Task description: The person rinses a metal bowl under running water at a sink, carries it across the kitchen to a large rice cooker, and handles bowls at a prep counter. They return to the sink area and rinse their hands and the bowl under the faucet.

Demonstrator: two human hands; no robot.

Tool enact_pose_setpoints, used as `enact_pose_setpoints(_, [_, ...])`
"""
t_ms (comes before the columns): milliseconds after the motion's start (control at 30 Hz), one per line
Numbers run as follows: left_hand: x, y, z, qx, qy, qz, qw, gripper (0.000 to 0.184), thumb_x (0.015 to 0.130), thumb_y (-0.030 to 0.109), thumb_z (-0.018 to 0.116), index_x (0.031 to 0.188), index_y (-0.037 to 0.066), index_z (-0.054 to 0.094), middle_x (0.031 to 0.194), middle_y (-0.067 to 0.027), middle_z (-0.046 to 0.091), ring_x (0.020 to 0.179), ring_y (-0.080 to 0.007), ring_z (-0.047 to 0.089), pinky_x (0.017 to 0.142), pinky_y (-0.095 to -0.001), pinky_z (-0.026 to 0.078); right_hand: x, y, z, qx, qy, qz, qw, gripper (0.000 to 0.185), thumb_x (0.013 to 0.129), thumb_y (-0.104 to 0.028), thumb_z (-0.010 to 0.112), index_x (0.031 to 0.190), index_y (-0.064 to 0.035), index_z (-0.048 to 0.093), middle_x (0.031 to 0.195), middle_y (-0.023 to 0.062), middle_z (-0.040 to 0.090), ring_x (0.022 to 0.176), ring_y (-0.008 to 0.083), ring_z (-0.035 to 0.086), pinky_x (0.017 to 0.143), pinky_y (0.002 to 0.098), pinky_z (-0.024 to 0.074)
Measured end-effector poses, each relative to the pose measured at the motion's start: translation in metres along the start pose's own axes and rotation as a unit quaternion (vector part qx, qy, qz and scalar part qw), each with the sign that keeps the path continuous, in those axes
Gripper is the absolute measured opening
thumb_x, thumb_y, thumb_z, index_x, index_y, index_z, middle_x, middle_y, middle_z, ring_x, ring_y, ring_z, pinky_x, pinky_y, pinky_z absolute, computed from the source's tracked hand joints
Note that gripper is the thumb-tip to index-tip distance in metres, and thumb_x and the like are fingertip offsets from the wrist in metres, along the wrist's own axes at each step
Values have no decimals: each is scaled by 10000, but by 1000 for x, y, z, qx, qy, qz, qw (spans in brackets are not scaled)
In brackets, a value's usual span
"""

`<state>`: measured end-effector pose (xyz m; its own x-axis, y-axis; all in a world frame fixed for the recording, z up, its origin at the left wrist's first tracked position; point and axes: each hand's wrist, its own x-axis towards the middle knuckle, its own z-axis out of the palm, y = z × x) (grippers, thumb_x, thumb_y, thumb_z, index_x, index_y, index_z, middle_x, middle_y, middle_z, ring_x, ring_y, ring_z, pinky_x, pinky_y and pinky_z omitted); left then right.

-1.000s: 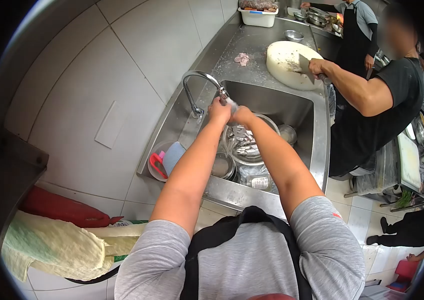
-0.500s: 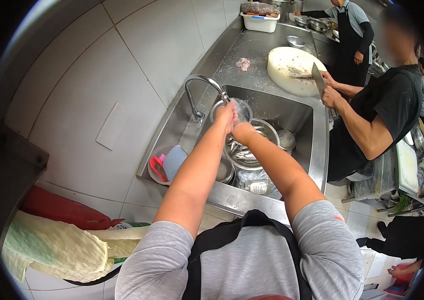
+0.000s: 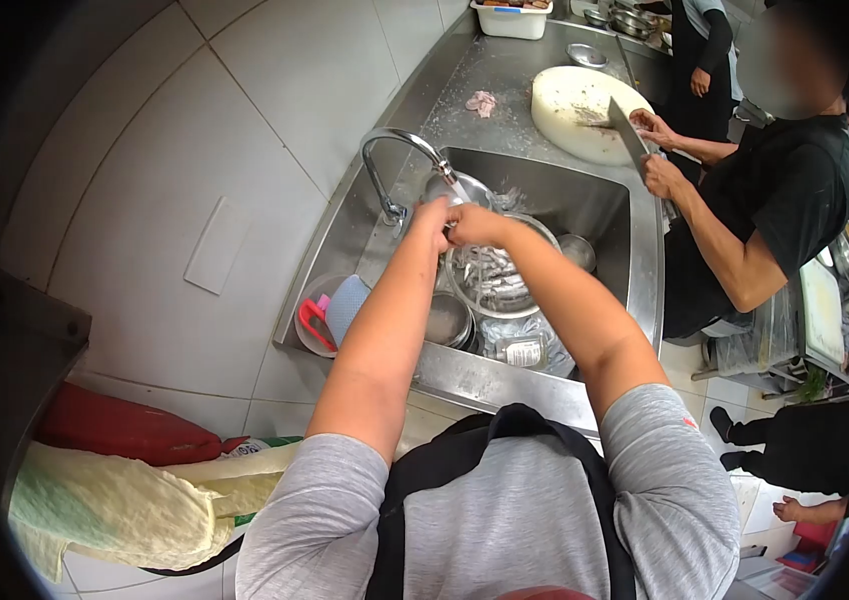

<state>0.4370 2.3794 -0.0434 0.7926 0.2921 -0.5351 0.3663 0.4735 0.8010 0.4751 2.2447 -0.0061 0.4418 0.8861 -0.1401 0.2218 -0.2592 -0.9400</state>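
My left hand (image 3: 431,221) and my right hand (image 3: 475,226) meet under the running faucet (image 3: 397,133), over the steel sink (image 3: 595,200). Fingers of both hands are curled together around something too small to make out. Behind them a metal bowl (image 3: 467,185) sits beneath the water stream. Just below my right hand, a large metal bowl holds several small silvery fish (image 3: 497,280). A smaller bowl (image 3: 577,252) stands to its right. Stacked round pans (image 3: 447,322) and a clear plastic container (image 3: 522,350) lie at the near side of the sink.
A co-worker (image 3: 795,200) at the right holds a cleaver (image 3: 630,132) over a round white cutting board (image 3: 585,100). A tub with a red-handled item (image 3: 315,325) and blue cloth (image 3: 347,305) is at the sink's left corner. A pink scrap (image 3: 482,103) lies on the counter.
Half a second ago my hands were slightly lower and my left one was against the faucet's spout; now they are below it, fingers together. The co-worker's second hand has come to the board.
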Motion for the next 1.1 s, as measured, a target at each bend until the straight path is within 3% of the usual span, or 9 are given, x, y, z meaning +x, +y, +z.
enact_pose_setpoints(100, [0,-9,-14,-88,-90,-68,990,524,994,428,401,1434,163,298,1394,-195,408,1193,-430,485,823,-682,466,-14,-19,-20,233,19,135,963,341,802,-77,564,1126,-49,667,1076,91,666,994,185,609,834,307,479])
enact_pose_setpoints(233, [-59,-7,55,-145,-95,-19,985,450,1008,427,358,1324,116,431,1370,-203,437,1162,-443,510,842,-713,438,20,28,-8,-137,360,-2,923,295,846,-233,596,1040,-21,664,946,170,689,884,297,653,829,405,490])
enact_pose_setpoints(267, [-58,-3,60,-133,-18,-7,991,443,1008,436,360,1272,98,472,1295,-213,506,1117,-429,550,843,-704,444,16,33,-8,9,242,-25,970,302,833,-266,618,999,-19,669,951,196,687,887,357,652,832,436,494])
enact_pose_setpoints(400, [-19,-12,13,-223,-53,-53,972,467,995,447,386,1282,90,477,1170,-201,606,1085,-428,576,881,-690,431,-13,17,-30,-485,-41,66,871,275,855,-231,614,1021,-12,636,965,218,668,927,373,636,837,445,485])
enact_pose_setpoints(533, [-66,-18,66,-144,-44,-8,989,544,998,479,340,1335,59,418,1292,-207,533,1168,-443,521,916,-695,398,4,34,0,-358,423,-55,831,221,819,-201,646,991,-64,629,914,161,659,919,334,631,818,424,491])
enact_pose_setpoints(667, [-46,-4,26,-280,-86,-64,954,573,1001,479,308,1338,25,401,1323,-216,503,1192,-448,500,1009,-647,357,-10,30,-22,-264,-20,-51,963,260,756,-139,654,1005,-66,632,908,149,669,910,300,648,816,406,496])
enact_pose_setpoints(833, [-52,-24,50,-162,-94,-48,981,510,990,450,374,1329,74,437,1321,-199,512,1192,-424,506,939,-709,369,-3,39,-3,-361,395,-29,844,266,757,-176,650,976,-30,609,988,217,579,1007,374,532,831,450,461])
enact_pose_setpoints(1000, [-21,-18,9,-323,-99,-123,933,528,978,467,385,1331,78,436,1322,-228,499,1203,-443,492,945,-718,354,-3,43,-23,-386,-67,15,920,260,788,-204,624,1001,-56,598,1029,240,582,1031,370,544,865,459,443])
enact_pose_setpoints(1100, [-60,-13,48,-185,-58,-89,977,526,977,473,387,1329,86,437,1330,-230,491,1246,-440,451,984,-699,334,-25,36,-11,-487,285,51,824,320,798,-198,598,1085,-59,567,1121,242,581,1091,350,551,888,462,443])
